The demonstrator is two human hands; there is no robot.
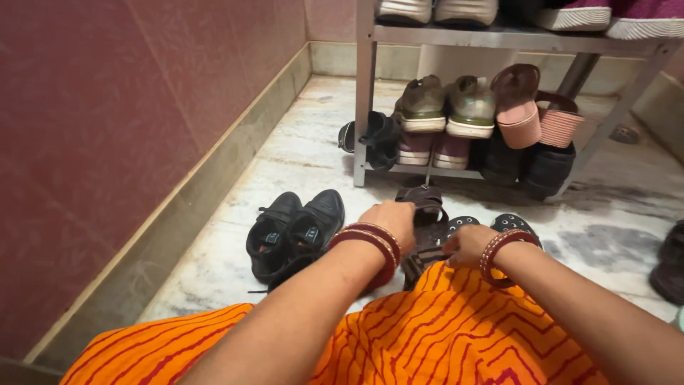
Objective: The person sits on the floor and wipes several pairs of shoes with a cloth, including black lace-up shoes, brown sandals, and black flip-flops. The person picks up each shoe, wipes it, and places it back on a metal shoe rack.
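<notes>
Two hands work over a dark brown sandal [425, 214] that lies on the marble floor [299, 153] just in front of the metal shoe rack [365, 93]. The left hand [390, 219] rests on the sandal's upper strap, fingers curled down and closed on it. The right hand [467, 244] sits at the sandal's near end, fingers bent together on a strap; whether they pinch it tight cannot be told. Both wrists carry red bangles [372, 242]. Beside the right hand, nearer the rack, lies a pair of dark studded sandals [509, 222], partly hidden by the wrist. Left of the brown sandal stands a pair of black shoes [296, 228], touching each other, with small blue-and-white labels inside their heels. On the rack's lower shelf are grey-green sneakers [447, 107] stacked on maroon ones, with pink wedge sandals [534, 107] and black shoes to their right. A black sandal [374, 139] leans by the rack's left leg. Orange patterned cloth [427, 335] covers the person's lap.
</notes>
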